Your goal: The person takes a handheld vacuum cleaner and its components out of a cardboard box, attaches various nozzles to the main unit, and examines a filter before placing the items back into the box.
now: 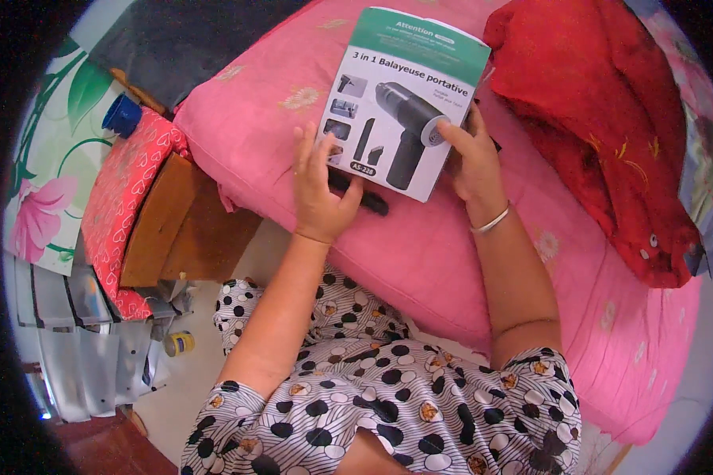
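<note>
A white and green cardboard box (348,95), printed with a dark handheld vacuum, is tilted above the pink bedding. My right hand (479,166) grips its right side, thumb on the front face and the other fingers partly hidden behind. At the lower left edge of the box, my left hand (321,194) has its fingers stretched out and thumb apart, with fingertips against the edge. Under the box a black object (375,204) lies on the bedding, mostly covered, so its kind cannot be made out.
Pink flowered bedding (428,269) spreads beneath my hands. A red cloth (602,119) is heaped at the right. On the left stand a wooden piece of furniture (162,226) with a red heart-patterned cover (127,182) and a blue cup (122,116). A yellow-labelled jar (180,343) lies on the floor.
</note>
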`<state>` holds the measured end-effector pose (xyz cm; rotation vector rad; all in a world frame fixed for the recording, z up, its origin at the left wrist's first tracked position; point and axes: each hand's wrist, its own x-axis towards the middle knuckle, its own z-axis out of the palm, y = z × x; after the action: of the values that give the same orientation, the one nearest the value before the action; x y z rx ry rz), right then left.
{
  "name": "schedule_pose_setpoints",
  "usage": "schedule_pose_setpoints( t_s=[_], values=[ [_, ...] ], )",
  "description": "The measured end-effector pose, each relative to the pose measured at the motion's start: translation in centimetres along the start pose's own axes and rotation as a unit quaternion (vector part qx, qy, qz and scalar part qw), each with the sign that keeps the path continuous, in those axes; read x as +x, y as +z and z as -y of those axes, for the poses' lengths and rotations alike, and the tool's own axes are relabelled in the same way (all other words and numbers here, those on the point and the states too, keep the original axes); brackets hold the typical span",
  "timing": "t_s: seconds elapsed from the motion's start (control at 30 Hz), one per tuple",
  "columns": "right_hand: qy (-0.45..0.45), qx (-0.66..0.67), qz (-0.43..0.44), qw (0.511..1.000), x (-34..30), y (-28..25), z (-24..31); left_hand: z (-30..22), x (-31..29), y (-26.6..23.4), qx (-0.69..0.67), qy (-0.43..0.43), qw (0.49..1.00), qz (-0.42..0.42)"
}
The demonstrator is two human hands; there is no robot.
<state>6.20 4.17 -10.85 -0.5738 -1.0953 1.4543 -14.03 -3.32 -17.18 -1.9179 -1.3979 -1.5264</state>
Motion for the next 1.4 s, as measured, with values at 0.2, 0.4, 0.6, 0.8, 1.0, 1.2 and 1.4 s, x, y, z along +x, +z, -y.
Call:
schedule_pose_setpoints(
  t_s=[0.2,0.4,0.6,0.8,1.0,1.2,1.4],
  values=[
    [0.008,0.041,0.037,0.998,0.1,-2.6,1.1,-1.4,-0.3,1.3,-0.145,-0.178,0.973,0.003],
    [0.000,0.049,0.050,0.998,1.2,-2.9,3.3,-1.8,2.5,1.2,-0.179,-0.198,0.960,0.087],
    [-0.005,0.032,0.015,0.999,3.2,-1.0,3.3,1.0,5.6,0.1,-0.173,-0.194,0.956,0.137],
    [-0.018,0.017,-0.011,1.000,3.5,0.6,1.8,2.6,6.9,-1.5,-0.258,-0.198,0.936,0.134],
    [-0.019,-0.004,-0.033,0.999,2.2,2.7,-0.2,3.8,5.4,-2.8,-0.265,-0.199,0.935,0.124],
    [-0.034,-0.084,-0.083,0.992,2.0,3.4,-1.7,4.3,5.3,-3.2,-0.273,-0.189,0.936,0.122],
    [-0.022,-0.145,-0.115,0.983,2.1,3.9,-2.2,5.2,4.5,-3.1,-0.255,-0.188,0.941,0.116]
  ],
)
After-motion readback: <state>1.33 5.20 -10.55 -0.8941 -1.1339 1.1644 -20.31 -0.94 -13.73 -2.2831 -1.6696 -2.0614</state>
